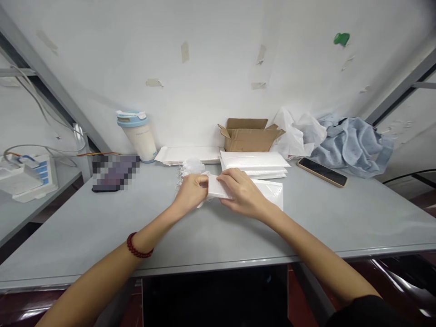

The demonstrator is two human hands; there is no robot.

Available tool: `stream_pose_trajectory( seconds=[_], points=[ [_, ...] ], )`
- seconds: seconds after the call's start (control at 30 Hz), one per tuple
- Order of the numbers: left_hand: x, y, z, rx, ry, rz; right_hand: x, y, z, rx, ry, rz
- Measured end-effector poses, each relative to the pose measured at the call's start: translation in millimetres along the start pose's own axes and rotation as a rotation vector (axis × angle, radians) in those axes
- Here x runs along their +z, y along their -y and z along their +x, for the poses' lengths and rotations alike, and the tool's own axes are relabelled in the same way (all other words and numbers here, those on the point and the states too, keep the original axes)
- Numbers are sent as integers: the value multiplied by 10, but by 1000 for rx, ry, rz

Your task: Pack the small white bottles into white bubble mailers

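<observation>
Over the middle of the table, both hands are at a white padded envelope [274, 193], whose right end shows beyond my right hand [243, 193]. That hand is closed, thumb and fingers on a white flat piece [215, 187] at the left. Whether this piece is the envelope's end or a separate item is hidden. My left hand [192, 193] pinches at the left edge of the white piece, fingers curled. Just behind the left hand lies a small heap of white, stringy items [190, 167], too small to name.
Behind the hands are a stack of white padded envelopes [254, 160], a flat white packet [190, 154] and an open cardboard box [250, 140]. A tumbler [139, 136] stands left. On the right lie a phone [322, 172], plastic bags [296, 134] and blue cloth [356, 145].
</observation>
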State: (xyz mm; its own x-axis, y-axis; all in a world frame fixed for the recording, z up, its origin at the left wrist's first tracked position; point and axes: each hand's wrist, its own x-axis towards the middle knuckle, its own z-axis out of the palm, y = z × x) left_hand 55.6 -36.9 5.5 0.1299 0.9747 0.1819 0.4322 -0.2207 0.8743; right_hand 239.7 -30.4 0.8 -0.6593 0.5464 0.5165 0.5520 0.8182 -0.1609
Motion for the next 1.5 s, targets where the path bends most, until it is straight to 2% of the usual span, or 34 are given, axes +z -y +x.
stream_pose_trajectory(
  seconds=[0.17, 0.3, 0.43, 0.53, 0.6, 0.7, 0.83, 0.9, 1.17, 1.37, 1.5],
  points=[
    [-56, -8, 31, 6, -58, -62, -91, -81, 12, 65, 14, 22],
    [-142, -9, 56, -1, -109, -12, -168, -149, 25, 192, 15, 212],
    [-174, -35, 51, 101, -23, -9, -220, -184, 39, 404, 44, 393],
    [-157, -60, 29, 146, 19, -28, -223, -203, 50, 471, 90, 468],
    [-142, -77, 12, 136, 10, -62, -207, -216, 56, 501, 83, 504],
    [-138, -104, -1, 20, -29, -144, -170, -235, 61, 550, 42, 477],
    [-149, -107, 27, -204, -60, -289, -113, -243, 68, 555, -33, 409],
    [-144, -88, 51, -270, -40, -415, -97, -239, 71, 551, -57, 409],
    [-85, -34, 86, -331, 125, -828, -141, -217, 78, 543, -93, 434],
    [-19, -101, 35, -420, 225, -802, -95, -215, 78, 496, -113, 415],
    [58, -87, -30, -427, 362, -608, -58, -178, 74, 429, -128, 403]
  ],
)
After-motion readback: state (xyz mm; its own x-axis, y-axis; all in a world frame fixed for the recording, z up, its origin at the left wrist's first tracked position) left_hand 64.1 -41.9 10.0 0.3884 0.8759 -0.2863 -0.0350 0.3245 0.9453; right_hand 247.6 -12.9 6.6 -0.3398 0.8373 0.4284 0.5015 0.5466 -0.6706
